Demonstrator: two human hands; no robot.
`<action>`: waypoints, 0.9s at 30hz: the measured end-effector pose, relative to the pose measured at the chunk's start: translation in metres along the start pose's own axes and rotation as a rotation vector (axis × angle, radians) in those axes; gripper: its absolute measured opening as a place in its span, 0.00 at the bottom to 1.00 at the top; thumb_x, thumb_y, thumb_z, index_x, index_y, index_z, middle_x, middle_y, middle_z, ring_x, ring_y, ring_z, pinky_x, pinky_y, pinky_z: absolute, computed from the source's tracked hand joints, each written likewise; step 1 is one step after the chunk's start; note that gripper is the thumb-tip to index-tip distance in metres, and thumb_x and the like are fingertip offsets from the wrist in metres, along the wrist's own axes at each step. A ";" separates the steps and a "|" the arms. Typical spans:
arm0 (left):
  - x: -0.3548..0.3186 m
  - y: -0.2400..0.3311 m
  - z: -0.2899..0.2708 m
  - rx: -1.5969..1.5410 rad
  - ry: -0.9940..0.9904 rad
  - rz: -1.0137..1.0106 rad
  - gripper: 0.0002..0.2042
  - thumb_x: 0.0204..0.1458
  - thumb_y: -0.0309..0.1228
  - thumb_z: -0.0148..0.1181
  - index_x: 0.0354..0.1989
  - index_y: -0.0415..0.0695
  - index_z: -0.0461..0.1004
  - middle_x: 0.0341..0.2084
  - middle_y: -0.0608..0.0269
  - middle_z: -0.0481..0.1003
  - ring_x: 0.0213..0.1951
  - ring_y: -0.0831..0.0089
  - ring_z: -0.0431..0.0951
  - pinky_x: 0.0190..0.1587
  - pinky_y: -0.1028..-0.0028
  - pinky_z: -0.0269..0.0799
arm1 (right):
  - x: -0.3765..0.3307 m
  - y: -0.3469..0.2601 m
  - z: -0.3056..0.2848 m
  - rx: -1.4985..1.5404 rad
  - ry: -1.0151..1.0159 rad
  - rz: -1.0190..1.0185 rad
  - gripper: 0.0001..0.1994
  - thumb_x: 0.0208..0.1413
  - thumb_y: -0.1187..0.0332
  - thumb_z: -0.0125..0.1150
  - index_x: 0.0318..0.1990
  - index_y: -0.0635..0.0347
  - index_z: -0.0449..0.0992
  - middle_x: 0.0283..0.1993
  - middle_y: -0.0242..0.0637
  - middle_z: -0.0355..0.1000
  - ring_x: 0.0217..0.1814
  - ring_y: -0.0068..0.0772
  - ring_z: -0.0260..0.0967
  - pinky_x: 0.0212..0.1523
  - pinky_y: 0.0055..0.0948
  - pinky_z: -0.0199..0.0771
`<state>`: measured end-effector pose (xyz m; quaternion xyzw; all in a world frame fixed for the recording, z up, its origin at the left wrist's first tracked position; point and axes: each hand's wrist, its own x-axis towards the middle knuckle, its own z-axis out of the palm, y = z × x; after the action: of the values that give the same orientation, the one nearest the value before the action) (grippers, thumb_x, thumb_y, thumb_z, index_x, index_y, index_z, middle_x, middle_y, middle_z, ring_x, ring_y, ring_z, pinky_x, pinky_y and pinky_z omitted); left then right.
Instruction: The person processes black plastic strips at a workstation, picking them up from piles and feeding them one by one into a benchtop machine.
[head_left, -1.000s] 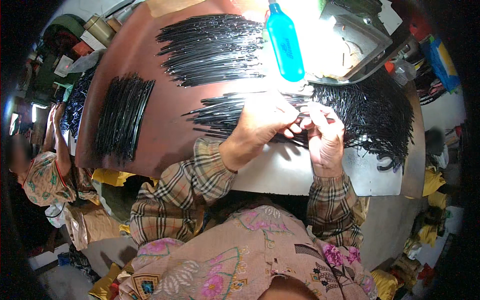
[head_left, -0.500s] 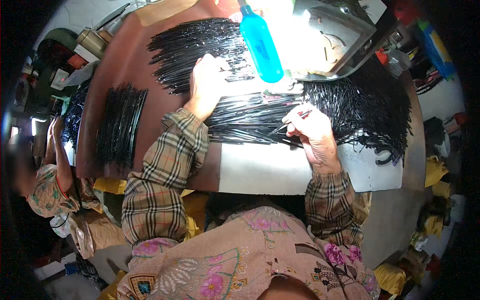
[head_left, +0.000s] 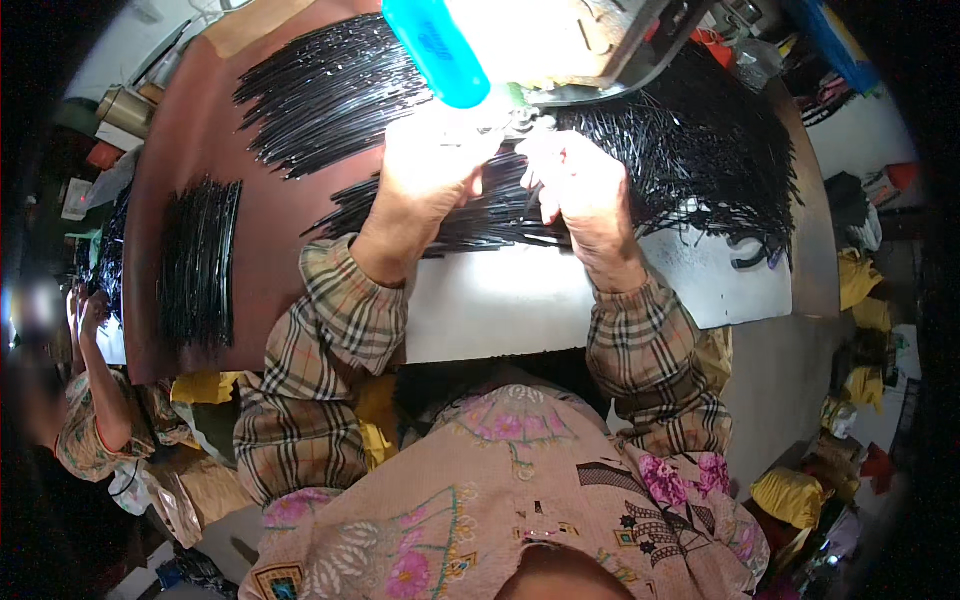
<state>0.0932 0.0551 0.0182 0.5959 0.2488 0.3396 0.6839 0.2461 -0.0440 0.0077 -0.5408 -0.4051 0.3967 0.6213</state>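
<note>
My left hand (head_left: 432, 175) and my right hand (head_left: 583, 185) are raised close together over a spread of thin black strips (head_left: 480, 215) on the table, right under a bright lamp. Both have their fingers curled at a small part by the metal machine (head_left: 600, 60) at the table's far edge. The glare hides what each hand pinches. A large tangled heap of black strips (head_left: 700, 150) lies to the right of my right hand. A blue plastic bottle (head_left: 437, 50) stands just beyond my left hand.
A neat fan of black strips (head_left: 330, 95) lies at the far left of the brown tabletop (head_left: 200, 140), and a straight bundle (head_left: 198, 262) near its left edge. A white sheet (head_left: 520, 300) covers the near part. Another person (head_left: 85, 400) sits at the left. Yellow bags (head_left: 860, 290) lie at the right.
My left hand has come back from the far fan of strips to beside my right hand. Both hands have risen toward the machine and the lamp. The view has closed in.
</note>
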 end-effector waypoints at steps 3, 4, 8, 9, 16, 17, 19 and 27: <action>-0.005 -0.016 0.010 -0.161 -0.006 -0.037 0.08 0.53 0.26 0.59 0.38 0.36 0.74 0.22 0.69 0.71 0.21 0.84 0.67 0.21 0.84 0.60 | 0.002 0.007 0.001 -0.147 0.031 -0.098 0.06 0.60 0.73 0.52 0.36 0.66 0.74 0.26 0.28 0.68 0.21 0.10 0.59 0.20 0.13 0.58; -0.006 -0.018 0.014 -0.279 0.018 -0.054 0.08 0.52 0.26 0.60 0.38 0.36 0.73 0.22 0.69 0.70 0.19 0.84 0.64 0.19 0.84 0.58 | 0.005 0.012 0.000 -0.220 0.027 -0.214 0.07 0.60 0.72 0.51 0.35 0.65 0.74 0.26 0.26 0.68 0.21 0.09 0.58 0.20 0.13 0.57; -0.006 -0.020 0.019 -0.255 0.011 -0.071 0.11 0.51 0.25 0.60 0.42 0.34 0.73 0.24 0.69 0.70 0.19 0.84 0.64 0.18 0.84 0.57 | 0.006 0.016 0.000 -0.214 0.051 -0.218 0.07 0.60 0.72 0.52 0.34 0.67 0.73 0.23 0.35 0.71 0.24 0.16 0.67 0.24 0.20 0.67; -0.006 -0.022 0.019 -0.253 0.008 -0.073 0.11 0.51 0.25 0.60 0.42 0.34 0.73 0.24 0.69 0.70 0.19 0.84 0.64 0.18 0.84 0.57 | 0.007 0.017 0.000 -0.212 0.055 -0.217 0.07 0.60 0.72 0.52 0.34 0.67 0.73 0.23 0.35 0.71 0.24 0.16 0.67 0.24 0.20 0.67; -0.005 -0.028 0.019 -0.303 0.023 -0.067 0.13 0.51 0.22 0.59 0.45 0.33 0.72 0.25 0.68 0.71 0.20 0.83 0.66 0.19 0.84 0.58 | 0.011 0.025 -0.003 -0.345 0.097 -0.219 0.08 0.60 0.71 0.53 0.33 0.68 0.73 0.21 0.34 0.69 0.22 0.16 0.63 0.24 0.20 0.67; -0.005 -0.028 0.019 -0.292 0.018 -0.056 0.13 0.51 0.22 0.59 0.45 0.33 0.72 0.25 0.68 0.71 0.20 0.82 0.66 0.19 0.84 0.59 | 0.010 0.025 -0.003 -0.367 0.100 -0.211 0.08 0.60 0.71 0.54 0.33 0.67 0.73 0.22 0.34 0.70 0.22 0.17 0.63 0.24 0.20 0.67; -0.005 -0.028 0.019 -0.296 0.024 -0.068 0.13 0.51 0.22 0.59 0.45 0.33 0.72 0.25 0.68 0.71 0.20 0.82 0.67 0.19 0.84 0.59 | 0.011 0.027 -0.004 -0.290 0.078 -0.193 0.08 0.60 0.70 0.54 0.33 0.67 0.73 0.22 0.32 0.69 0.22 0.15 0.63 0.23 0.19 0.65; -0.003 -0.028 0.018 -0.291 -0.008 -0.114 0.13 0.51 0.23 0.59 0.45 0.33 0.73 0.25 0.68 0.72 0.21 0.81 0.67 0.20 0.83 0.61 | 0.008 0.013 -0.014 -0.011 -0.090 -0.049 0.08 0.60 0.69 0.53 0.35 0.63 0.75 0.23 0.24 0.67 0.19 0.10 0.58 0.18 0.13 0.58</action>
<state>0.1098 0.0397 -0.0067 0.4767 0.2277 0.3303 0.7822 0.2612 -0.0401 -0.0062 -0.5158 -0.4479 0.4031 0.6089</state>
